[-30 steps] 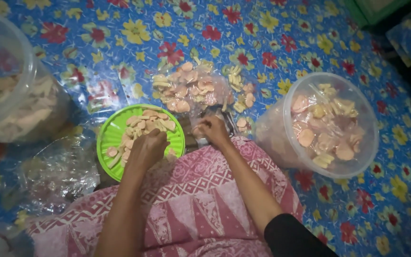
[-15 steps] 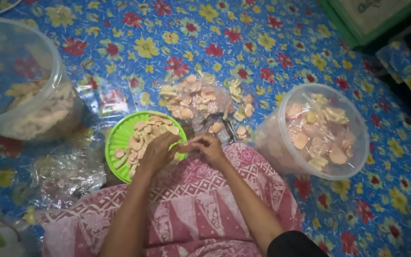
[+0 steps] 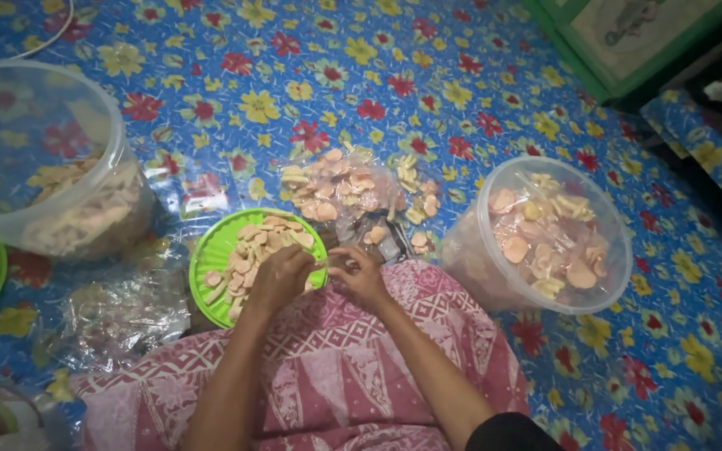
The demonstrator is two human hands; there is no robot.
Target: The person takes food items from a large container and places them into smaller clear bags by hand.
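Left hand: the left hand (image 3: 279,277) sits over the near right rim of the round green plastic plate (image 3: 211,250), fingers curled together over the pale crackers; whether that grip pinches a piece I cannot tell.
Right hand: the right hand (image 3: 359,274) is right beside it, fingertips drawn together toward the left hand, just past the plate's right rim; what it clamps, if anything, is too small to make out.
Plate: on the floor at the front edge of the pink patterned cloth (image 3: 336,376), loaded with thin pale cracker pieces (image 3: 248,250), lying every which way.
Loose heap: a pile of pink and cream crackers (image 3: 336,188) on clear plastic wrap, just beyond the hands.
Right tub: a clear round plastic tub (image 3: 478,250), tilted, mouth open, pink discs and yellowish sticks inside.
Left tub: a second clear plastic tub (image 3: 10,100) at the far left, holding pale chips.
Floor: blue flowered floor covering (image 3: 461,83) under it all.
Crumpled wrap: a clear plastic bag (image 3: 119,313) left of the cloth.
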